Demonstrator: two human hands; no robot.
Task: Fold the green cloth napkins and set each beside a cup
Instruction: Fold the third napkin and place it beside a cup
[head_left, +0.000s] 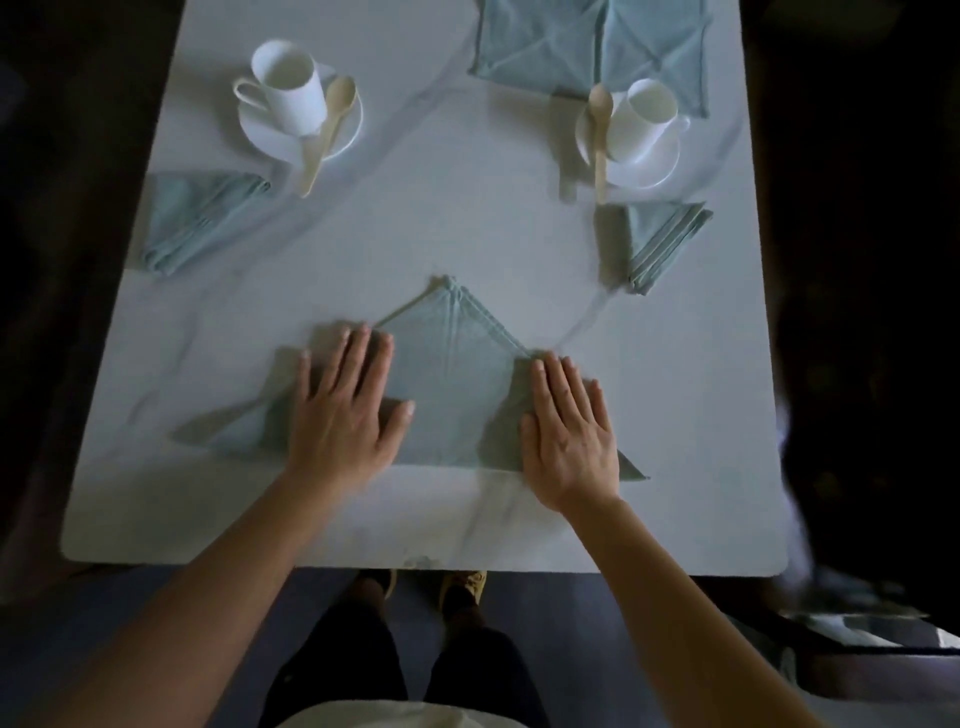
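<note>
Green napkin (447, 384), folded to a triangle with its apex pointing away from me, lies at the near middle of the table (467, 218). My left hand (343, 410) and right hand (569, 436) lie flat on it, one on each wing, fingers straight and grasping nothing. I judge that they are pressing the fold flat.

Farther out, one folded napkin (192, 223) sits near the left cup (288, 85) and another (660, 239) just beside the right cup (644, 117). Each cup stands on a saucer with a spoon. Two flat napkins (540, 47) lie side by side at the far edge.

Step in hand, as I read it: mid-fold on a third napkin, with two set out. The next move calls for one hand to pin the centre while the other pinches a wing tip and brings it across, edges matched. I see no third cup, so where this napkin belongs I cannot tell.
</note>
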